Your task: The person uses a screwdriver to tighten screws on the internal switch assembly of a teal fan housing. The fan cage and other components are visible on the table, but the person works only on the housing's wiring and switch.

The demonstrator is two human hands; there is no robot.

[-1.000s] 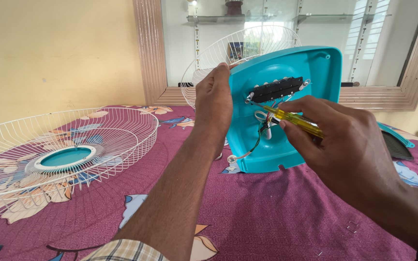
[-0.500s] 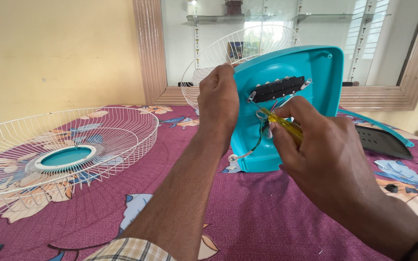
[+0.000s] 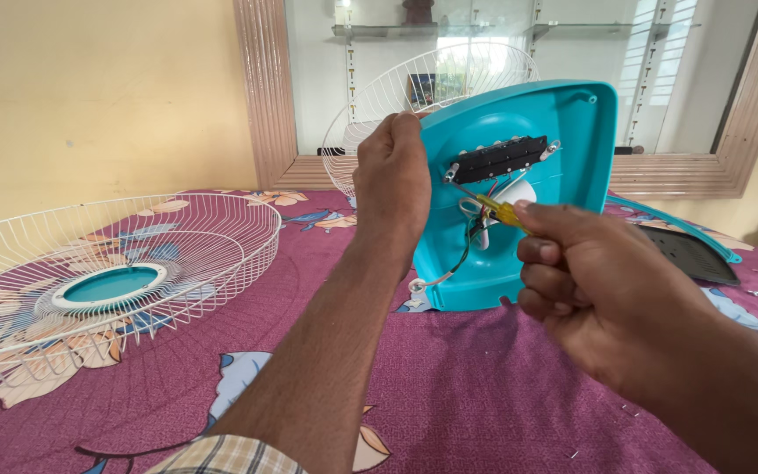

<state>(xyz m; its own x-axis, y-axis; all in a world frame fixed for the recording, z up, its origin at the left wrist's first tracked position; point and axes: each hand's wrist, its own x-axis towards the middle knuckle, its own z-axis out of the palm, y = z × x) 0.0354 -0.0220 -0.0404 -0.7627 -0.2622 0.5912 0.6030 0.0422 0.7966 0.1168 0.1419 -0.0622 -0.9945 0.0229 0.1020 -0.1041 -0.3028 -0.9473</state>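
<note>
Upright, smooth teal plastic fan base shell (image 3: 532,189): left hand (image 3: 392,175) clamps its left edge; right hand (image 3: 603,294), fisted, grips yellow screwdriver (image 3: 502,211) angled up-left toward the shell's black ribbed switch block (image 3: 499,158).

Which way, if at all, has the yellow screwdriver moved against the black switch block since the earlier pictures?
Yes. The yellow screwdriver, in the right hand, has shifted left and slightly up, ending under the black switch block of the teal fan base.

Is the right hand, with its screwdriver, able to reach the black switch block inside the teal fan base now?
Probably yes: the right hand holds the yellow screwdriver just below the black switch block, with only thin wires between.
</note>
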